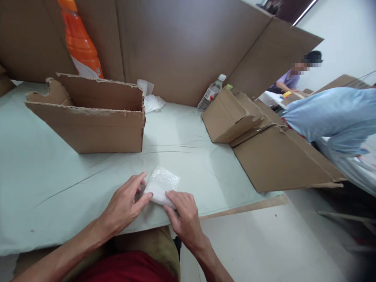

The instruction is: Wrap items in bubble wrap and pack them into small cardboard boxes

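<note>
Bubble-wrap packet (161,186) lies on the pale green table cover (58,172) near its front edge, pressed between a worker's two hands: left hand (125,205) pinching its near-left corner, right hand (183,213) with fingers closed on its lower edge. An open cardboard box (88,117) stands behind, flattened cartons (264,149) to the right, an orange bottle (79,39) beyond

torn cardboard box (88,117), orange bottle (79,39); water bottle (210,94)
</note>
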Available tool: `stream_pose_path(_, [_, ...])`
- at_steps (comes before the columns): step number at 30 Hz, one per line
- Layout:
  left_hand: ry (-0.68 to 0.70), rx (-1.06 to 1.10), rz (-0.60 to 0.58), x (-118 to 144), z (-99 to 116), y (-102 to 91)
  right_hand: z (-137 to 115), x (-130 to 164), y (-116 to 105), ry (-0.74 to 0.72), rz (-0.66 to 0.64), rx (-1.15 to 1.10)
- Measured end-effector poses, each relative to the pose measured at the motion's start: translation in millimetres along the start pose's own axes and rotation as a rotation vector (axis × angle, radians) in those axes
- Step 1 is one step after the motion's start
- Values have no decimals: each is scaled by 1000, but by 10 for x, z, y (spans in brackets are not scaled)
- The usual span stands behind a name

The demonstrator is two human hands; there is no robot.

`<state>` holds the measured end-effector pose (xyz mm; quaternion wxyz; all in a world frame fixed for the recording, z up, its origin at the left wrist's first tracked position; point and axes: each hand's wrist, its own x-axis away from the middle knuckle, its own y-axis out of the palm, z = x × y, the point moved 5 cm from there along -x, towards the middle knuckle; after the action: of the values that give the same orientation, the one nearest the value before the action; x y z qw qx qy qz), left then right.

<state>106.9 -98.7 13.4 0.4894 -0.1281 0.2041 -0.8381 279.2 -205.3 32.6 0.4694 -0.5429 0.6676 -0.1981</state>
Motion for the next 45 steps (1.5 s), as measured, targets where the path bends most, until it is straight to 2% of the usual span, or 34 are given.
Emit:
stream_pose_path(3, [-263, 422, 33, 168, -73, 12, 73, -19, 10, 193, 117, -205])
stream_pose_path(5, [-364, 666, -5, 258, -56, 85, 57, -20, 72, 289, 70, -354])
stream_pose_path(7, [-415, 787, -35, 305, -24, 144, -6, -24, 120, 296, -8, -449])
stream_pose_path(9, [-412, 805, -21, 317, -2, 153, -41, -33, 94, 258, -12, -453])
stream_pose_path(12, [-328, 753, -48, 314, 40, 142, 18, -44, -16, 275, 64, -443])
stream_pose_path(14, [-273, 722, -93, 321, 66, 157, 50, -58, -8, 319, 6, -551])
stream_pose_path(16, [-245, 687, -92, 337, 61, 180, 18, -76, 72, 338, -115, -651])
stream_pose_path(18, [-226, 603, -58, 353, 23, 193, -29, -89, 166, 351, -186, -629])
stream_pose_path(20, [-173, 425, -3, 350, -19, 146, -48, -99, 230, 352, -172, -522])
stream_pose_path(23, [51, 50, 165, 276, 47, -155, -11, -110, 251, 308, -89, -381])
stream_pose_path(26, [387, -310, 443, 150, 337, -696, 74, -117, 224, 255, -40, -303])
stream_pose_path(28, [546, -506, 623, 24, 545, -1073, 117, -122, 203, 224, -11, -270])
stream_pose_path(30, [631, -635, 767, -147, 685, -1401, 129, -124, 196, 191, 14, -246])
stream_pose_path(33, [637, -738, 810, -455, 718, -1710, 119, -134, 216, 165, 11, -235])
stream_pose_path(36, [635, -765, 746, -623, 659, -1813, 116, -178, 217, 193, -70, -286])
stream_pose_path(38, [673, -772, 703, -579, 656, -1805, 122, -232, 188, 232, -174, -358])
stream_pose_path(40, [705, -777, 669, -428, 689, -1771, 152, -302, 112, 289, -259, -429])
stream_pose_path(42, [708, -769, 644, -222, 733, -1734, 223, -389, -28, 345, -259, -464])
stream_pose_path(45, [695, -749, 573, 75, 767, -1681, 375, -548, -331, 391, -139, -437])
